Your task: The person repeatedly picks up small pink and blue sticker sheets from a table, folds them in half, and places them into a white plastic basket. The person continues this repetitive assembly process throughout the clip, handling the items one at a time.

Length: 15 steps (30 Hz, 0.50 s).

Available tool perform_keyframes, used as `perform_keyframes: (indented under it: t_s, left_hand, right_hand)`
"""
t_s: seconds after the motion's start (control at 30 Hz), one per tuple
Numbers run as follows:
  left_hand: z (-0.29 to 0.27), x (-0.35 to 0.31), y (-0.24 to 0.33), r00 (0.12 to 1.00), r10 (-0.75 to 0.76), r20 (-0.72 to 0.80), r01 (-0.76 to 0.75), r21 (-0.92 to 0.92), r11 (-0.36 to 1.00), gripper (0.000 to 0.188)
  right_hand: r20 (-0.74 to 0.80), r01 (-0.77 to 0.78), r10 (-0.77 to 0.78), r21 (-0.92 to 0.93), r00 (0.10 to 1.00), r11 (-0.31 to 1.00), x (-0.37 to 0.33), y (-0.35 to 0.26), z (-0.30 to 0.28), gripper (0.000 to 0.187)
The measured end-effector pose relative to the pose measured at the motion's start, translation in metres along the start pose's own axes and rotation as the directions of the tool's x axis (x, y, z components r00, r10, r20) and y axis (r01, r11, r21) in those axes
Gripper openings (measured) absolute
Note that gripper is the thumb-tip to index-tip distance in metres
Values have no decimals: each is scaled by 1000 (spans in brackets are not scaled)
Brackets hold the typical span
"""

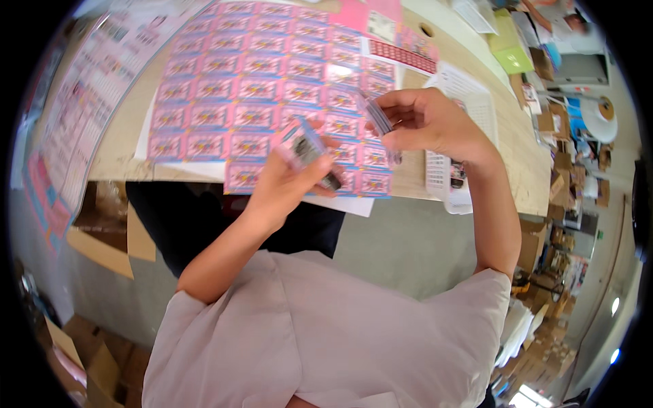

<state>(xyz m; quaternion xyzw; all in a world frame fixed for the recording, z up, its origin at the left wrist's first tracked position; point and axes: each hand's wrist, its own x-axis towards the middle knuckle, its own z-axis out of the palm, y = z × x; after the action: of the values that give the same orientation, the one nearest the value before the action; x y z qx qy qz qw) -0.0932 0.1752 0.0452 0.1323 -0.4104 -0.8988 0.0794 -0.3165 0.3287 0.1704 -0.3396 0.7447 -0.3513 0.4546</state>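
Observation:
My left hand (282,187) is closed around a small flat packet (301,145), pink and blue with a grey-black picture, tilted up above the table's front edge. A dark end pokes out below my fingers. To the right, my right hand (435,122) pinches a thin stack of cards (378,117) edge-on between thumb and fingers; motion blurs it slightly. The two hands are apart. Beneath them lies a large sheet (255,88) printed with rows of identical pink and blue card-like pictures.
A white plastic basket (483,112) stands right of the sheet, with small items inside. A red-and-white strip (401,56) lies at the sheet's far right. Another printed sheet (102,81) hangs over the table's left side. An open cardboard box (102,234) sits below; a person (571,34) is far right.

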Motion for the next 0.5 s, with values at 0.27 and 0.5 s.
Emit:
perform_keyframes:
  t_s: [0.27,0.5]
  left_hand:
    - [-25,-11,10,998,1,-62,0,16,1000,50]
    - [-46,-19,10,996,27,-80,-32,-57,998,47]
  right_hand:
    - [248,-52,55,-15,967,999,48,-14,66,63]
    - [238,-42,43,-12,970,999,58,-28,71,68]
